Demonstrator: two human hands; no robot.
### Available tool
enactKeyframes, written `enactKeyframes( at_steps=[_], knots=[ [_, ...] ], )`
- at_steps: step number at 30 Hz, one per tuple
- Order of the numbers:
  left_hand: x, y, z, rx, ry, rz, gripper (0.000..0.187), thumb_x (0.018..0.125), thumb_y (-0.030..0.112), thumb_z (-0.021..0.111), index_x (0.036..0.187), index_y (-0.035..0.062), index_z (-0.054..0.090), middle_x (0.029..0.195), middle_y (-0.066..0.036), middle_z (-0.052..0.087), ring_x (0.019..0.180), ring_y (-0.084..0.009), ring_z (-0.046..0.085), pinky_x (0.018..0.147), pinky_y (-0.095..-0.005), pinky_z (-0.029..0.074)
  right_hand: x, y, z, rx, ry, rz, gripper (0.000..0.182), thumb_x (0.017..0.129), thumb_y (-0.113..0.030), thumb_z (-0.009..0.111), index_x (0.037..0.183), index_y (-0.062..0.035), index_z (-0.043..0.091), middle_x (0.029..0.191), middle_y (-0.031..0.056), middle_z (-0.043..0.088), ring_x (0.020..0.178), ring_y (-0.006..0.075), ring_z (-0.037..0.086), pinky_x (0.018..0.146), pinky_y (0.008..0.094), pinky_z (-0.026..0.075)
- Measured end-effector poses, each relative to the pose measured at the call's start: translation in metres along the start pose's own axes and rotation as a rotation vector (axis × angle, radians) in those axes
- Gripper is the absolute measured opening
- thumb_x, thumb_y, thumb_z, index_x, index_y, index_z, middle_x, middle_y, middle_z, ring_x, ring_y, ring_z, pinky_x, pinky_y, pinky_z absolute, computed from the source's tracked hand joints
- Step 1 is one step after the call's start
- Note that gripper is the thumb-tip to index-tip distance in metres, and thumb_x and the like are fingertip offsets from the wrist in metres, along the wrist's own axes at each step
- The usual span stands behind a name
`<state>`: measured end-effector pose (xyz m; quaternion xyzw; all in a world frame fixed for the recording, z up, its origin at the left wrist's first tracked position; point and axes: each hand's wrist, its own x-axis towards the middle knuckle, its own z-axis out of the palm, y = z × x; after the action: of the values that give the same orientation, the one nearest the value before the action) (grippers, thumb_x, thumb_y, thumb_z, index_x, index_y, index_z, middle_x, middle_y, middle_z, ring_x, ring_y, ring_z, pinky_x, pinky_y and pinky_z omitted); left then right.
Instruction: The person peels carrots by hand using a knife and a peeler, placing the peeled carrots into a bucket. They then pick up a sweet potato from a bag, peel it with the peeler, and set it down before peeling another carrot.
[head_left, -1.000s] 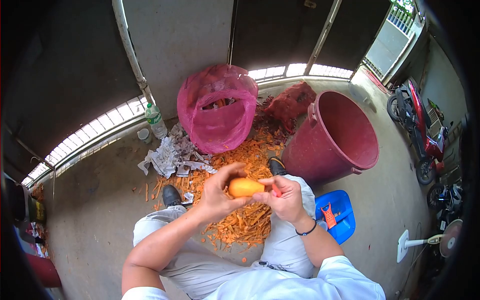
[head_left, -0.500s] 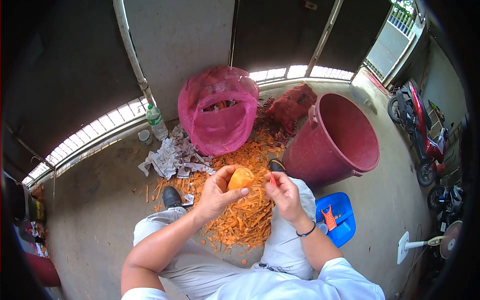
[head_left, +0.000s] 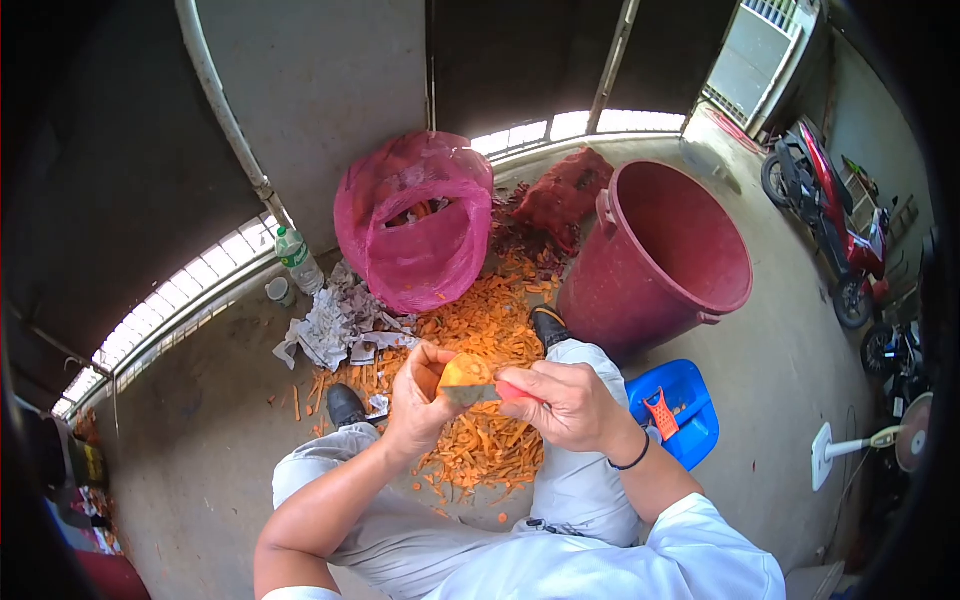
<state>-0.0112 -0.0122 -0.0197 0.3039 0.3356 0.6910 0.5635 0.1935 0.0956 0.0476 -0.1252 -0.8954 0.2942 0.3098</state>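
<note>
My left hand (head_left: 416, 408) is wrapped round a thick orange carrot (head_left: 466, 370), its cut end facing up and toward the right. In my right hand (head_left: 572, 408) is a small knife (head_left: 512, 388) with a red handle, gripped between thumb and fingers. Its grey blade lies across the near side of the carrot, close to my left thumb, and appears to touch it. Below both hands a heap of carrot peelings (head_left: 490, 445) spreads over the floor between my feet.
A blue basin (head_left: 703, 432) with an orange peeler (head_left: 660, 414) sits right of my knee. Ahead stand a large maroon bin (head_left: 625, 290), a pink plastic bag (head_left: 415, 265) and a red mesh sack (head_left: 565, 195). Crumpled paper (head_left: 335, 320) and a bottle (head_left: 298, 258) lie left. Motorcycles (head_left: 840, 230) stand far right.
My right hand has brought the knife left onto the carrot; before, the hand was apart from it with the blade hard to see. The camera view has shifted slightly.
</note>
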Motion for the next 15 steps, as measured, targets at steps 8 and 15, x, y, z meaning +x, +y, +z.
enactKeyframes(
  at_steps=[8, 15],
  knots=[
    [-0.001, -0.002, 0.005, 0.010, 0.078, 0.078, 0.061, 0.072, 0.009, 0.091, 0.114, 0.0030, 0.047, 0.114, -0.012, 0.069, 0.104, -0.0183, 0.070, 0.093, -0.0344, 0.058, 0.001, -0.007, 0.001, -0.103, 0.017, -0.038, 0.032, 0.091, -0.032, 0.077, 0.109, -0.0061, 0.073, 0.067, 0.0068, 0.055, 0.056, 0.0244, 0.059, 0.049, 0.0385, 0.046],
    [-0.001, 0.000, 0.009, -0.023, 0.088, 0.103, 0.062, 0.070, 0.006, 0.092, 0.111, 0.0048, 0.046, 0.112, -0.012, 0.069, 0.105, -0.0189, 0.070, 0.094, -0.0352, 0.059, 0.004, -0.014, 0.000, -0.104, 0.027, -0.065, 0.032, 0.089, -0.030, 0.079, 0.109, -0.0056, 0.073, 0.066, 0.0062, 0.053, 0.056, 0.0244, 0.059, 0.049, 0.0381, 0.045]
  ],
)
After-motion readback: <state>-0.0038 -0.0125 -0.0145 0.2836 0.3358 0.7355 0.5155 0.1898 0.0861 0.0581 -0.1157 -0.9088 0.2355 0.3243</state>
